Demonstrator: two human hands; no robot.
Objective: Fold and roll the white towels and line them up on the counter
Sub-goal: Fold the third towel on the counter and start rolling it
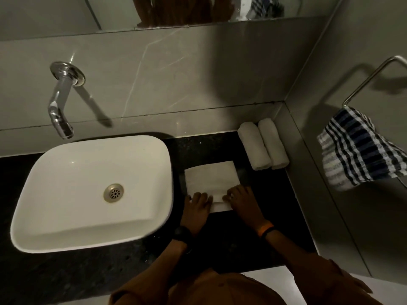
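Note:
A folded white towel (212,178) lies flat on the black counter (220,238), just right of the sink. My left hand (197,205) and my right hand (241,200) both press on its near edge, where the cloth is turned over into the start of a roll. Fingers curl over that edge. Two rolled white towels (254,147) (273,143) lie side by side at the back right corner of the counter, touching each other.
A white basin (44,194) takes up the counter's left half, under a chrome wall spout (58,106). On the right wall a blue-and-white checked cloth (356,148) hangs from a chrome rail (370,78). A mirror (198,9) runs above.

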